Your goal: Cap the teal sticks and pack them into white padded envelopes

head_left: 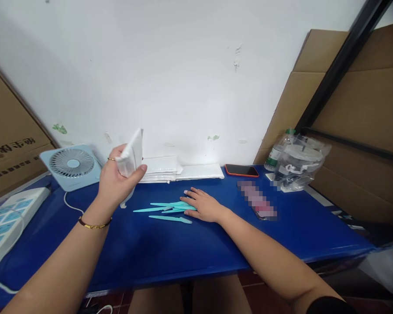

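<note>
At the far left of the blue table (150, 248), a white power strip (6, 222) is lying beside a pale blue desk fan (72, 165) that is leaning back toward the wall. Just right of the fan, the left hand (116, 183) is lifting a small clear plastic sleeve (131, 155) off the table, thumb and fingers pinching its lower part while its long axis is standing nearly upright, tilting a little rightward at the top. Behind it, a stack of white packets (180, 170) is resting against the wall. Moving right, the right hand (205, 205) is lying flat with fingers spread and relaxed, pressing on the right ends of the teal blades (170, 209); these slim pieces are lying almost level across the table, tapered tips pointing left. By my reading, the work is at the point of picking one blade for the sleeve, so the next move would call for pinching a single blade free and lining it up with the sleeve's opening. Farther right are a phone (241, 170) and a clear bag (299, 161).
</note>
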Demonstrator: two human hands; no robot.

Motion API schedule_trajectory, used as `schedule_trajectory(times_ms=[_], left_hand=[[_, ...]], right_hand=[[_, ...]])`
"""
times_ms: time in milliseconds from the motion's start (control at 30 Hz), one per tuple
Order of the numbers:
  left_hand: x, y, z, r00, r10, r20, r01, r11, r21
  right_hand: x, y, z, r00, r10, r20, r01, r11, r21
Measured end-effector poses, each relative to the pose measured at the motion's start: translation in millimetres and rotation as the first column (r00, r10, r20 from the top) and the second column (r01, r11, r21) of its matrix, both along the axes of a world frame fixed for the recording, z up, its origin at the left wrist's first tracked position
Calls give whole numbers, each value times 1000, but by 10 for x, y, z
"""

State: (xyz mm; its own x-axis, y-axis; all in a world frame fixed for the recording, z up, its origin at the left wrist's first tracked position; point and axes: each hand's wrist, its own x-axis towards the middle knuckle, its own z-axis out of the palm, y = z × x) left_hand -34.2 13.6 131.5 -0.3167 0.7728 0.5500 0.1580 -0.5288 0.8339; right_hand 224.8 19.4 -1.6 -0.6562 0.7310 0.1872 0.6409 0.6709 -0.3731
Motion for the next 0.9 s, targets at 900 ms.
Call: schedule_trajectory(times_ms=[900], left_hand=[[444, 12, -1167, 594, -683, -425, 502, 728, -468]], right_hand=[[714, -33, 243, 984, -136, -112, 58, 849, -525]])
